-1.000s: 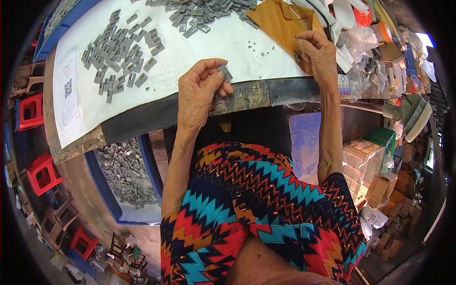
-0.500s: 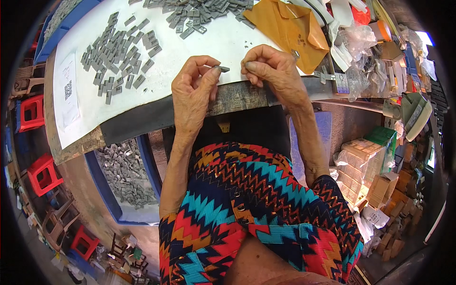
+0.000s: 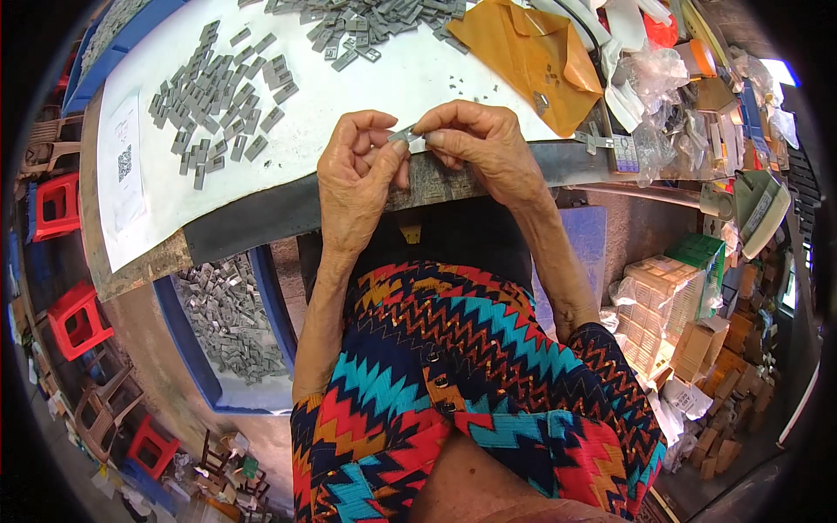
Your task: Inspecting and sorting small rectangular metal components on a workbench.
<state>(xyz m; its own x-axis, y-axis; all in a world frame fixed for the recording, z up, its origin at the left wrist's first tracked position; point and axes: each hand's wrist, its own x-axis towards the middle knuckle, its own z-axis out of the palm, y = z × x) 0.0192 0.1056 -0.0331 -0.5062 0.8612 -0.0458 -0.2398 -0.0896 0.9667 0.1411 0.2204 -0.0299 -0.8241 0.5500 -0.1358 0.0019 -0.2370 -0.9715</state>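
My left hand point(image 3: 357, 174) and my right hand point(image 3: 484, 144) meet over the front edge of the white-topped table point(image 3: 349, 96). Between their fingertips they pinch one small grey metal piece point(image 3: 406, 136). Many more grey pieces of the same kind lie in a loose spread point(image 3: 218, 105) on the table's left. Another heap of them point(image 3: 366, 22) sits at the far edge.
An orange envelope point(image 3: 527, 52) lies at the back right, beside plastic bags and clutter point(image 3: 680, 78). Under the table to the left stands a blue tub point(image 3: 227, 322) holding grey pieces. Red stools point(image 3: 74, 318) are at the left, cardboard boxes point(image 3: 689, 340) at the right.
My right hand came from the table's back right to my left hand. Both hands now grip the small piece together, slightly higher over the table.
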